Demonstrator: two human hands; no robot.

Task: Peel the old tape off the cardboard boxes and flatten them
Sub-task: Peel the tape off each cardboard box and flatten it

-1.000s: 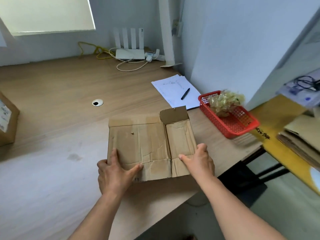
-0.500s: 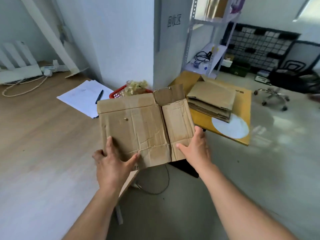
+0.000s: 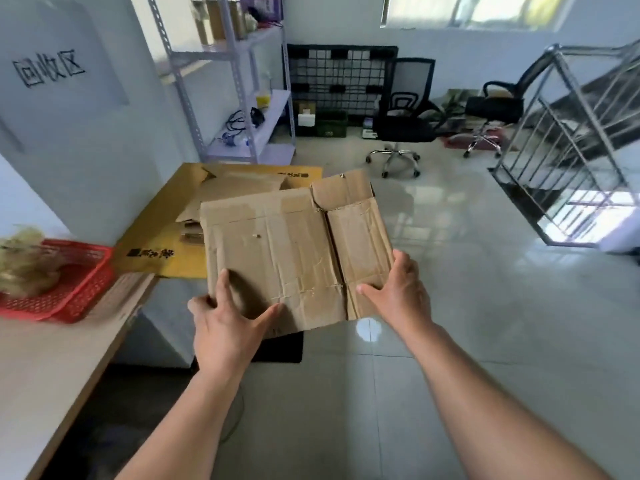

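A flattened brown cardboard box [image 3: 287,251], creased and worn, hangs in the air over the floor to the right of the desk. My left hand [image 3: 225,320] grips its near left corner, thumb and a finger on top. My right hand [image 3: 398,292] holds the near right edge with the thumb lying on the top face. Beyond it a pile of flattened cardboard [image 3: 239,188] lies on a big yellow sheet [image 3: 152,251] on the floor by the wall.
A red basket [image 3: 79,289] full of balled-up old tape [image 3: 24,265] sits at the edge of the wooden desk [image 3: 52,368] on the left. A metal shelf rack [image 3: 242,109], two office chairs [image 3: 405,112] and a stair railing [image 3: 575,140] stand across the tiled floor.
I have lifted the flattened box off the desk and swung right with it, away from the desk; the cardboard pile on the yellow sheet is now directly behind the box.
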